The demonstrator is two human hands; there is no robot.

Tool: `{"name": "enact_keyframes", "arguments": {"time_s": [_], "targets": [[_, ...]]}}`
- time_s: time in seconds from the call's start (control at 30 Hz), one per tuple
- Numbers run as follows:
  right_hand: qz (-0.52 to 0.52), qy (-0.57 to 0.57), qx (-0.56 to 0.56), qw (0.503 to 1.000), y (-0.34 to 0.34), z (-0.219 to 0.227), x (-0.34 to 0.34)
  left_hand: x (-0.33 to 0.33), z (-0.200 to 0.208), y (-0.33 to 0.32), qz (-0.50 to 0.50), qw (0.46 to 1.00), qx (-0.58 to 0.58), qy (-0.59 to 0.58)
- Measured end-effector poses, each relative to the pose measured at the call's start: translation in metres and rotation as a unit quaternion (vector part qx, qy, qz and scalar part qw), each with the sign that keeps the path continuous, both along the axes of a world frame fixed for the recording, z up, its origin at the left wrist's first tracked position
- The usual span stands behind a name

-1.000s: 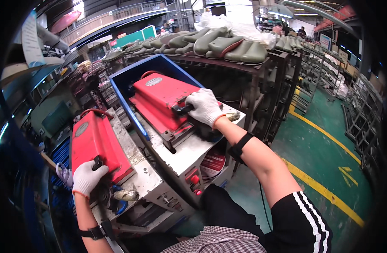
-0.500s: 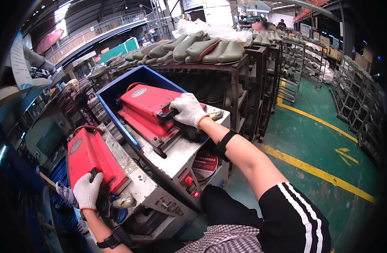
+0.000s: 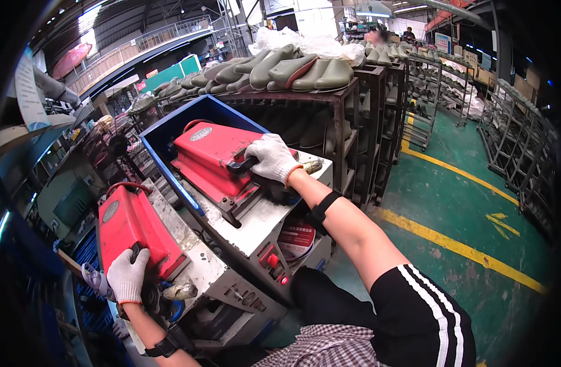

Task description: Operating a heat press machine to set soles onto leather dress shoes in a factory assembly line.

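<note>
Two red machine covers sit side by side on white machine bodies. My right hand (image 3: 272, 158), in a white knit glove, is closed round the black handle (image 3: 241, 166) at the front of the right red cover (image 3: 210, 153). My left hand (image 3: 128, 274), gloved the same way, is closed on the black handle (image 3: 136, 249) of the left red cover (image 3: 129, 223). Both covers lie low over their machines; what is beneath them is hidden. Close to each hand a worn metallic or taped knob (image 3: 179, 291) juts out from the machine front.
A blue tray (image 3: 164, 160) surrounds the rear of the right cover. Behind stands a rack (image 3: 348, 101) piled with green shoe lasts (image 3: 305, 73). A red button (image 3: 272, 261) is on the right machine's front. More racks (image 3: 519, 147) line the green floor with yellow stripes. Other people are far back.
Both hands keep their hold on the handles. My right elbow and sleeve have shifted slightly left and down; the red light on the right machine looks brighter.
</note>
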State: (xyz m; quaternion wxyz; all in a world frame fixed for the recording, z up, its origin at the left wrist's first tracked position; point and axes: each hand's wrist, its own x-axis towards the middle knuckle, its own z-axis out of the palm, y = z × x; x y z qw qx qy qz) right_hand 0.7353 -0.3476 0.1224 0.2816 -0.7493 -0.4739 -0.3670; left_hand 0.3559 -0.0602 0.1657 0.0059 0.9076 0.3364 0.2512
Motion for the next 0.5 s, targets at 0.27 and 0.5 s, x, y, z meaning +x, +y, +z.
{"name": "enact_keyframes", "arguments": {"time_s": [0.27, 0.5], "targets": [[0.005, 0.007, 0.003, 1.0, -0.0003, -0.0004, 0.001, 0.0008, -0.0015, 0.0, 0.006, 1.0, 0.012, -0.002], [0.006, 0.006, 0.005, 1.0, -0.0011, 0.0011, 0.0001, 0.0013, -0.006, 0.0022, 0.01, 1.0, 0.021, -0.014]]}}
